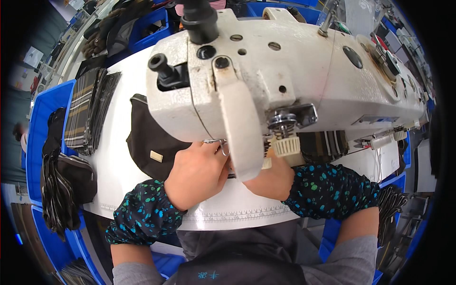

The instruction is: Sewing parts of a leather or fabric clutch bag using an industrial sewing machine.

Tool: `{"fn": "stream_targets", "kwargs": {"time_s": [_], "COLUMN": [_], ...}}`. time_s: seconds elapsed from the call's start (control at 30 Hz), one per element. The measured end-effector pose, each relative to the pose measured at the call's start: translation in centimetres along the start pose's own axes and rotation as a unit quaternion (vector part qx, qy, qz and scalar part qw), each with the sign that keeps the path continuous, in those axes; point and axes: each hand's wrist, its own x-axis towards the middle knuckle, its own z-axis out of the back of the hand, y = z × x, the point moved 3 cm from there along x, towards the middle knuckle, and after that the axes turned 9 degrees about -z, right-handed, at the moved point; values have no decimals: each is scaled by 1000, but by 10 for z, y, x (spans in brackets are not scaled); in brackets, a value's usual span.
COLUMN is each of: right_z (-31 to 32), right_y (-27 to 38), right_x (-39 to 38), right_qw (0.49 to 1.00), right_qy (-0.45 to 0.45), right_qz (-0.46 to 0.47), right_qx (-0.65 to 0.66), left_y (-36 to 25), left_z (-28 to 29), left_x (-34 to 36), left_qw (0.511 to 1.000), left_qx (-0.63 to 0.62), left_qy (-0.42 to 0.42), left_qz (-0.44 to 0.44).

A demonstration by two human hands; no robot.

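Note:
A white industrial sewing machine [289, 71] fills the upper middle. My left hand [194, 173] is at its needle area, fingers curled beside the metal presser parts; what they hold is hidden. My right hand [268, 178] reaches under the machine head, its fingers hidden behind the white guard [240, 128]. Left of my left hand lies a dark brown fabric piece [152, 130] with a small cream label on it. Dark plaid fabric [320, 145] lies behind the machine at the right, near my right hand.
A white worktable [111, 185] holds stacked plaid fabric [85, 109] at the back left. A blue bin [35, 161] with hanging striped cloth [61, 190] stands left. More blue bins and fabric [389, 209] sit right, and others behind the machine.

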Motion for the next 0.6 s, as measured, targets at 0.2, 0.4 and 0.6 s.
{"fn": "stream_targets", "kwargs": {"time_s": [0.2, 0.4, 0.6], "right_z": [-3, -4, -14], "right_y": [-1, -8, -11], "right_x": [0, 0, -5], "right_qw": [1000, 992, 989], "right_qy": [1, 48, 7], "right_qz": [17, -88, -104], "right_qx": [-21, 70, 107], "left_y": [-5, -8, -16], "left_z": [-4, 3, 20], "left_x": [-2, -1, -21], "left_qw": [999, 998, 998], "left_qx": [-18, -30, 40], "left_qy": [-16, -50, -31], "left_qz": [32, 29, 49]}}
